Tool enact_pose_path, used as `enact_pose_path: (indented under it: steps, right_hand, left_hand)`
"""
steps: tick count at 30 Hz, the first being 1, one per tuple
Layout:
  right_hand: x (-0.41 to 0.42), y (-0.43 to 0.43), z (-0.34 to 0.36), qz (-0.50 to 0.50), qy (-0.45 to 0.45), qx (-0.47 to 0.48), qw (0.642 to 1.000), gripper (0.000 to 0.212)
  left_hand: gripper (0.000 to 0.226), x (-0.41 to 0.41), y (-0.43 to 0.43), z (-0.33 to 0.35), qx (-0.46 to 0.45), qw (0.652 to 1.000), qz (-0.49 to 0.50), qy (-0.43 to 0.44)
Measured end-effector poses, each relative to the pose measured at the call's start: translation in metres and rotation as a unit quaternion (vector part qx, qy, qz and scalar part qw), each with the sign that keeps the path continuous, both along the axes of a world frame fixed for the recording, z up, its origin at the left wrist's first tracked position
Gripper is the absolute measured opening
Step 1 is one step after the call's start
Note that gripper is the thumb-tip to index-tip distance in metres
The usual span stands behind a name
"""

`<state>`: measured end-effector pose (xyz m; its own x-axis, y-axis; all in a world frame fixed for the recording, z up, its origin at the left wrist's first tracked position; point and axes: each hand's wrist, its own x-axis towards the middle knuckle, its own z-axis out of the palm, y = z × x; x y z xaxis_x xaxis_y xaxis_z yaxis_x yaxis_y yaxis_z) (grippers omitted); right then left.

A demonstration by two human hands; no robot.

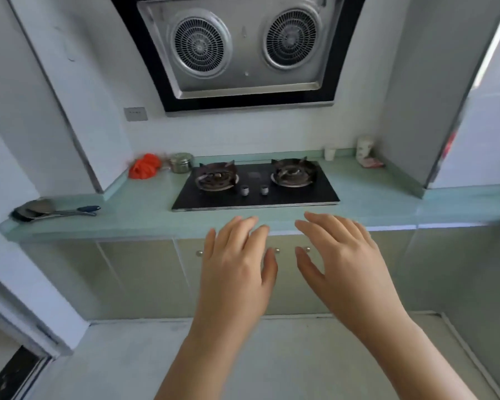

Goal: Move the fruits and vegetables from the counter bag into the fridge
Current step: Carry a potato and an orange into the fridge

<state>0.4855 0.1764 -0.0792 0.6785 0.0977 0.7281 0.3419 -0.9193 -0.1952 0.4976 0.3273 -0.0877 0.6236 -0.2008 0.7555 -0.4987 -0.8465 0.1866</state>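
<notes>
An orange-red plastic bag [145, 166] lies bunched on the pale green counter [145, 209] at the back left, by the wall corner. Its contents are hidden. My left hand [237, 264] and my right hand [341, 261] are held out side by side in front of the counter's front edge, palms down, fingers spread, both holding nothing. They are well short of the bag, which lies up and to the left of them. No fridge is in view.
A black two-burner gas hob [256, 183] sits mid-counter under a range hood [240, 50]. A small steel pot [181, 162] stands next to the bag. A ladle and spatula [52, 210] lie at the left end. A cup [329, 153] and packets stand back right. Cabinet doors run below.
</notes>
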Motion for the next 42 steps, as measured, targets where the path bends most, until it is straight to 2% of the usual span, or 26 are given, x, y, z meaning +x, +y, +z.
enact_pose_path:
  steps: [5, 14, 23, 32, 35, 42]
  right_hand:
    - [0.01, -0.07, -0.008, -0.123, 0.008, -0.004, 0.992, 0.037]
    - [0.056, -0.17, -0.003, -0.315, 0.023, -0.009, 0.949, 0.039]
    - [0.049, -0.268, -0.013, -0.457, 0.037, 0.022, 0.889, 0.037]
    - [0.015, -0.413, -0.036, -0.556, 0.03, 0.045, 0.829, 0.039]
    - [0.0, -0.469, -0.037, -0.579, 0.028, 0.057, 0.813, 0.033]
    - [-0.005, -0.575, -0.049, -0.592, 0.042, 0.063, 0.803, 0.033]
  left_hand:
    - [0.033, 0.045, -0.077, -0.013, 0.008, 0.992, -0.124, 0.025]
    - [0.036, 0.138, -0.211, -0.013, 0.0, 0.96, -0.28, 0.029]
    - [0.037, 0.167, -0.345, -0.026, 0.001, 0.901, -0.43, 0.053]
    - [0.038, 0.141, -0.513, -0.051, 0.035, 0.851, -0.522, 0.04]
    - [0.039, 0.131, -0.574, -0.05, 0.043, 0.838, -0.543, 0.039]
    - [0.041, 0.131, -0.685, -0.06, 0.055, 0.823, -0.561, 0.069]
